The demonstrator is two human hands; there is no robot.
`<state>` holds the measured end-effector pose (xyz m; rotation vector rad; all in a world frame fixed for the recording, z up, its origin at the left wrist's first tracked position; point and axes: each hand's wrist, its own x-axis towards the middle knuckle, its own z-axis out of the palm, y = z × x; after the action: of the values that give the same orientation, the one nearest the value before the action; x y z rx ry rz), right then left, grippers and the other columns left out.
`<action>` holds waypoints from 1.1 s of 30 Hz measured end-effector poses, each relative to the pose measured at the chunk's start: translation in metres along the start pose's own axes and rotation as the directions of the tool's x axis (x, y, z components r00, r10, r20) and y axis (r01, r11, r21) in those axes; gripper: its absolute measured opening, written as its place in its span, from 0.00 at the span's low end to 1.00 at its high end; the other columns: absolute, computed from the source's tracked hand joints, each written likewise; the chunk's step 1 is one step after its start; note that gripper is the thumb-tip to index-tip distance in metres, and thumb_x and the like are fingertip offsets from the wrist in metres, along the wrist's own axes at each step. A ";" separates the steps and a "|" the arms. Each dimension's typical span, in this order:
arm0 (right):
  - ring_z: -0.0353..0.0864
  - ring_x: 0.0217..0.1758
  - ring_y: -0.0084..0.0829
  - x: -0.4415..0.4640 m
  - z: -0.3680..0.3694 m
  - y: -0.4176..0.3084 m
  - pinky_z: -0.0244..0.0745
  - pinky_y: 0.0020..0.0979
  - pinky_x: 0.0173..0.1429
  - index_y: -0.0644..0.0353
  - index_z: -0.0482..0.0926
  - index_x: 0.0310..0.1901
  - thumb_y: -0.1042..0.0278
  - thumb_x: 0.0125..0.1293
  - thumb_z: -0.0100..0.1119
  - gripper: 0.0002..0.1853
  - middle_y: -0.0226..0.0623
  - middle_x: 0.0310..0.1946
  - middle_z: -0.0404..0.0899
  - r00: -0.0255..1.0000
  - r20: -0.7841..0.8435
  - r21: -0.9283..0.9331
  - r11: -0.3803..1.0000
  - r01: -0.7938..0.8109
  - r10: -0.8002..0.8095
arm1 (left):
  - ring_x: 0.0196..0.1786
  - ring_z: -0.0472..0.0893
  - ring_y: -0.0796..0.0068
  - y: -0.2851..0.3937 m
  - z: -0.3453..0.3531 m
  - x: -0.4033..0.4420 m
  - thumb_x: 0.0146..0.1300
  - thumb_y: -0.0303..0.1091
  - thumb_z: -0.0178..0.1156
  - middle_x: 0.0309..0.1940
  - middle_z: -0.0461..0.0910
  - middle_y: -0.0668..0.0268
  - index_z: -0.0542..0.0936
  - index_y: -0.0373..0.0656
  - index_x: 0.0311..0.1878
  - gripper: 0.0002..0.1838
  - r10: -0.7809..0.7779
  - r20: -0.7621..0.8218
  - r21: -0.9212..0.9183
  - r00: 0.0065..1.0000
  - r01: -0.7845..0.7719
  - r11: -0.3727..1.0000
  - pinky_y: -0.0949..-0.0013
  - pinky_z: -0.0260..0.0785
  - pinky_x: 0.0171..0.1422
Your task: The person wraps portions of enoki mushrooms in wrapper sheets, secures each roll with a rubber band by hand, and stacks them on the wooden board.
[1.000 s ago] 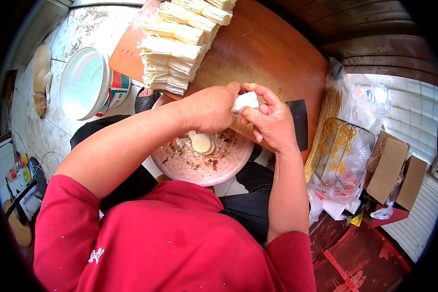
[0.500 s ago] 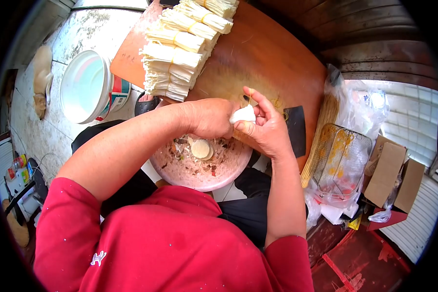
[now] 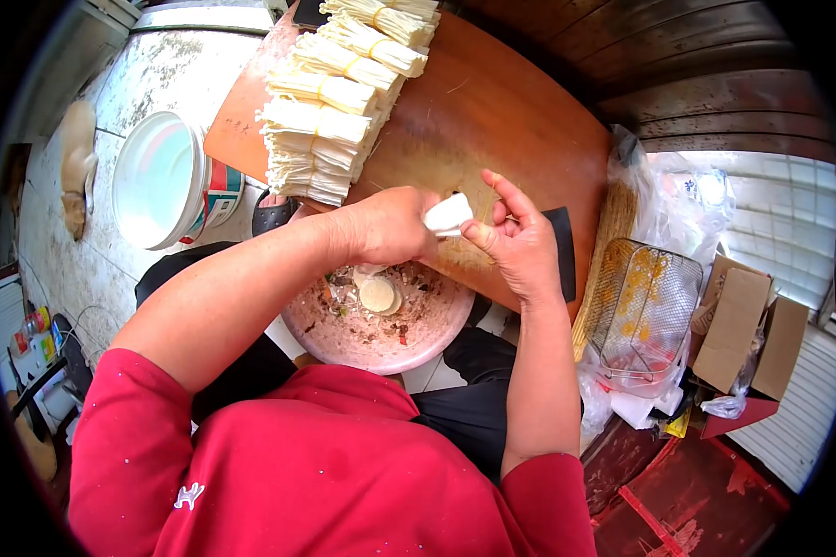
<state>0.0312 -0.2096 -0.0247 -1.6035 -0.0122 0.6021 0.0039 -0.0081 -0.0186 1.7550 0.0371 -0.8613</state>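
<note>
My left hand is closed around a small white bundle, whose pale end sticks out toward the right. My right hand is beside it, fingers spread, with the thumb at or very near the bundle's edge. Beneath both hands is a pinkish basin with dark scraps and round pale pieces inside. On the orange-brown table, bundles of thin white strands, resembling enoki mushrooms, are stacked with yellow bands around them.
To the left stands a white bucket on the floor, and an animal lies beyond it. A wire basket, thin sticks, plastic bags and cardboard boxes crowd the right side. A dark flat piece lies at the table's edge.
The right fingers, which had a thin yellow band stretched at the bundle, have come away from it. The bundle has shifted slightly left with my left hand, and the band no longer shows.
</note>
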 end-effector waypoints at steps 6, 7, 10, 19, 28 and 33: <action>0.65 0.34 0.19 0.001 0.009 0.015 0.67 0.22 0.39 0.66 0.75 0.60 0.59 0.40 0.83 0.43 0.25 0.35 0.65 0.996 0.039 -0.125 0.989 0.081 -0.076 | 0.20 0.71 0.83 0.007 0.000 0.000 0.56 0.22 0.60 0.31 0.79 0.66 0.73 0.40 0.48 0.15 0.072 -0.119 -0.625 0.990 -0.131 0.770 0.79 0.63 0.22; 0.65 0.34 0.19 0.000 0.013 0.016 0.67 0.22 0.39 0.66 0.75 0.60 0.59 0.40 0.83 0.43 0.25 0.35 0.65 0.996 0.040 -0.126 0.989 0.080 -0.075 | 0.20 0.71 0.83 0.009 0.001 -0.001 0.57 0.22 0.60 0.31 0.79 0.66 0.73 0.40 0.47 0.14 0.088 -0.105 -0.649 0.991 -0.135 0.749 0.79 0.63 0.22; 0.66 0.28 0.21 -0.003 0.019 0.004 0.67 0.24 0.35 0.62 0.80 0.54 0.61 0.47 0.76 0.31 0.29 0.25 0.67 0.993 -0.001 -0.493 0.864 0.102 -0.118 | 0.22 0.72 0.84 0.004 0.004 0.000 0.57 0.21 0.60 0.31 0.79 0.66 0.74 0.40 0.49 0.16 0.065 -0.149 -0.613 0.987 -0.144 0.777 0.80 0.63 0.23; 0.66 0.24 0.12 -0.004 0.027 0.006 0.63 0.18 0.28 0.63 0.82 0.49 0.72 0.63 0.64 0.13 0.22 0.26 0.76 0.995 -0.095 -0.298 0.954 -0.025 -0.004 | 0.27 0.72 0.88 -0.001 0.014 -0.001 0.58 0.25 0.63 0.33 0.78 0.72 0.75 0.43 0.52 0.17 0.175 -0.218 -0.468 0.960 -0.260 0.845 0.80 0.64 0.28; 0.70 0.25 0.13 -0.004 0.025 -0.010 0.64 0.16 0.28 0.68 0.73 0.60 0.77 0.66 0.54 0.20 0.31 0.34 0.80 0.987 -0.012 0.268 0.951 -0.154 0.163 | 0.27 0.73 0.84 -0.001 0.030 -0.009 0.53 0.19 0.55 0.36 0.80 0.69 0.74 0.41 0.51 0.20 0.098 -0.182 -0.575 0.978 -0.186 0.797 0.79 0.65 0.26; 0.71 0.27 0.14 -0.004 0.017 -0.001 0.66 0.17 0.30 0.64 0.73 0.61 0.77 0.67 0.53 0.20 0.33 0.37 0.81 0.986 0.105 0.334 0.930 -0.155 0.127 | 0.26 0.73 0.82 -0.001 0.031 -0.007 0.53 0.18 0.56 0.35 0.79 0.67 0.74 0.41 0.51 0.20 0.043 -0.106 -0.690 0.993 -0.105 0.717 0.77 0.65 0.24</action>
<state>0.0214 -0.1950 -0.0222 -1.2480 0.1419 0.7385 -0.0180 -0.0313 -0.0184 1.0582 0.3088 -0.5970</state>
